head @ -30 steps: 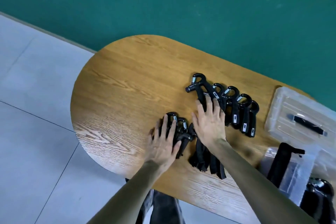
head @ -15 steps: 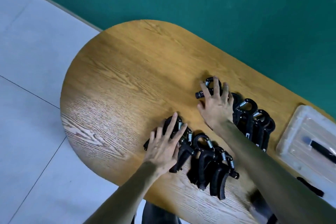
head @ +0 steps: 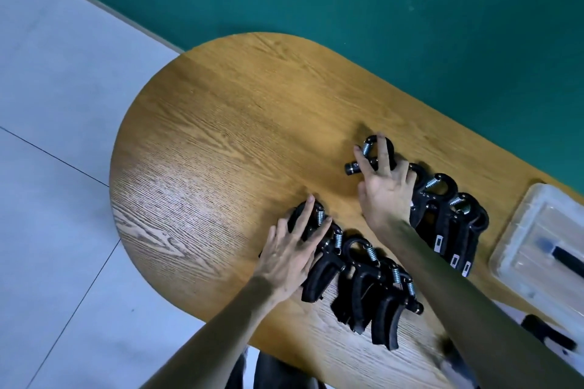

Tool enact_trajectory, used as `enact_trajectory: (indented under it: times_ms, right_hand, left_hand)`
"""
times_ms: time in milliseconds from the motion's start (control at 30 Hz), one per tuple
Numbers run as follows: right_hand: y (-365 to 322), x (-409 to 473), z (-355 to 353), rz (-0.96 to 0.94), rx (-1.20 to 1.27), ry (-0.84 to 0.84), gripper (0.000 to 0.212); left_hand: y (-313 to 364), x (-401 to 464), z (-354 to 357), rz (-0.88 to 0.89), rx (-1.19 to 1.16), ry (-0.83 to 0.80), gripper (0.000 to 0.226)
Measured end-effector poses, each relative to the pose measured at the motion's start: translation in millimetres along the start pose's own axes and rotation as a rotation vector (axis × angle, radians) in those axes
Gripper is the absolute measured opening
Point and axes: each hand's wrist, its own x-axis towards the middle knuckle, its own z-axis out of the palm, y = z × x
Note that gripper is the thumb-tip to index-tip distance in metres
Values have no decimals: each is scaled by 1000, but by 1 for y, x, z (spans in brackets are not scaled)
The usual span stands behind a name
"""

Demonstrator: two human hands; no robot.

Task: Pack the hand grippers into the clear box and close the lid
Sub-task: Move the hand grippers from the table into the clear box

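My hands, left [head: 292,249] and right [head: 387,196], press spread fingers onto two rows of hand grippers [head: 376,287], bunching them for packing.

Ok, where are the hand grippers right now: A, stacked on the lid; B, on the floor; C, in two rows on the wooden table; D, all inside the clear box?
C: both rows of hand grippers lie on the wooden table, one under each hand.

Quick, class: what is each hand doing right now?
Left hand: open, fingers resting on the near row of hand grippers.
Right hand: open, fingers spread on the far row.
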Motion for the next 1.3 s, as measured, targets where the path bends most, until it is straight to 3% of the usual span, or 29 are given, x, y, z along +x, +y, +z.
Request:
enact_trajectory:
  times_ms: [133,267,467,700,1033,1300]
  right_hand:
    - [-4,-23,-9,11,22,55,72]
    - [-2,-55,-19,36,46,134,71]
    - [-6,-127,-48,118,47,229,75]
    - [11,-228,-76,348,143,325,75]
    - [94,-306,-77,587,144,401,76]
    - [184,-375,-43,663,196,409,75]
  left_hand:
    - [6,-2,-5,-48,20,45,100]
    - [16,-10,-22,-117,37,-22,101]
    - [38,-38,-60,-63,123,20,82]
    - [109,-62,-89,-14,109,89,78]
    - [246,-69,-38,181,98,252,76]
    - [352,-87,22,184,77,219,82]
